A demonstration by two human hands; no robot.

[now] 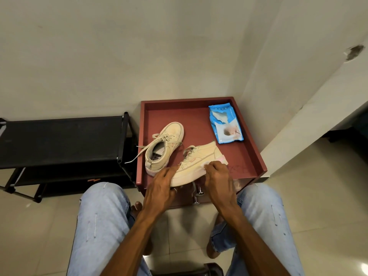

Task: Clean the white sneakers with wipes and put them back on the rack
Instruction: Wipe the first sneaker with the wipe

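Note:
Two off-white sneakers lie on a red-brown cabinet top (199, 120). One sneaker (165, 146) rests upright on the left with its laces trailing over the edge. The other sneaker (196, 162) is tipped on its side at the front edge. My left hand (161, 186) grips its toe end. My right hand (218, 176) presses a white wipe (219, 161) against its heel and sole. A blue pack of wipes (226, 124) lies at the back right of the top, its flap open.
A black shoe rack (59, 140) stands to the left of the cabinet, against the wall. The cabinet sits in a wall corner. My knees in light jeans and my bare feet are on the tiled floor below.

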